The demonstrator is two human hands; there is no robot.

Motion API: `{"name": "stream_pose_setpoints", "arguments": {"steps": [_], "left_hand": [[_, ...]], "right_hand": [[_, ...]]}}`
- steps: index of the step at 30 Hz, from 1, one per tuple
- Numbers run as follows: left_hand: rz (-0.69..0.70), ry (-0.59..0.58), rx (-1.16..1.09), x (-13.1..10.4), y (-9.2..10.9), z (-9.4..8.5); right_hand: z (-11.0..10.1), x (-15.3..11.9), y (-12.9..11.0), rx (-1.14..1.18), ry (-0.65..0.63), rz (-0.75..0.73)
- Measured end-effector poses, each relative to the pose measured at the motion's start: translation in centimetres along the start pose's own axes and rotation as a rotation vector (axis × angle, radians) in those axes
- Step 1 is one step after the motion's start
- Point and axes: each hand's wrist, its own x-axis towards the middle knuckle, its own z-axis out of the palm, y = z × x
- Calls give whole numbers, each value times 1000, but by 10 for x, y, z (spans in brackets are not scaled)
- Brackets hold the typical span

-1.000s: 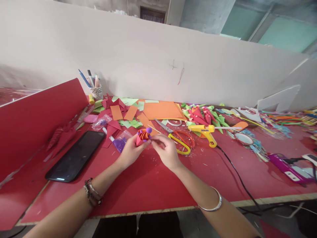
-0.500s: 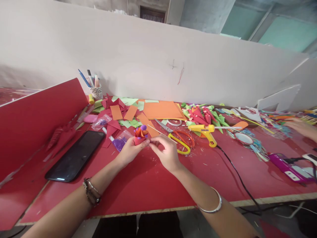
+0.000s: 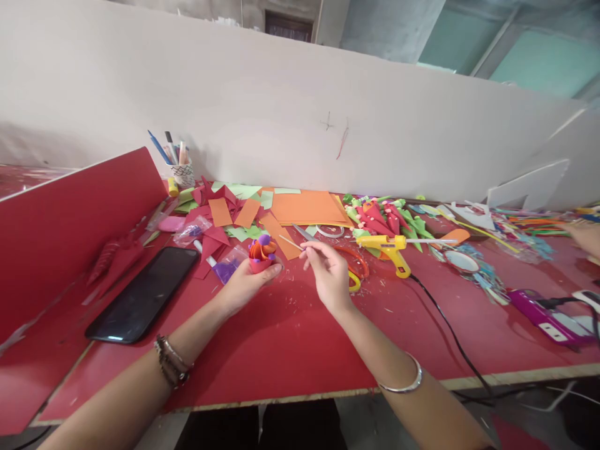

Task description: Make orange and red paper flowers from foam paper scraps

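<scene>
Left hand (image 3: 250,278) fingers closed round small red paper cone with orange coil and purple balls (image 3: 262,255), above near middle of red table (image 3: 281,350), right hand (image 3: 328,275) fingertips pinching thin pale stick (image 3: 291,242), yellow glue gun (image 3: 391,250) to right.

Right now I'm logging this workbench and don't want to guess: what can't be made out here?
All in the head view:
- Bottom of the red paper cone: hidden by the left hand.
- Pivot of the scissors: behind the right hand.
- Whether the right hand grips the thin stick: too small to tell.
- Most of the other person's hand: blurred, cut off by the right edge.
</scene>
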Motion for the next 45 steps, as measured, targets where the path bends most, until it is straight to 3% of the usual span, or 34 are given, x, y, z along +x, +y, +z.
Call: {"name": "stream_pose_setpoints", "arguments": {"steps": [9, 12, 17, 20, 30, 37, 45], "left_hand": [[49, -69, 299, -7, 11, 7], [137, -67, 391, -7, 8, 7], [386, -55, 689, -7, 8, 4], [461, -88, 809, -8, 10, 2], [439, -168, 1124, -5, 10, -8], [426, -61, 1311, -2, 13, -19], [413, -69, 1356, -2, 15, -22]], "right_hand": [[3, 2, 4, 165, 10, 123], [1, 3, 6, 119, 38, 104], [-2, 3, 2, 29, -60, 71], [-3, 2, -1, 87, -73, 108], [-6, 6, -3, 269, -174, 133], [-9, 2, -8, 234, -199, 106], [-11, 3, -12, -120, -235, -194]]}}
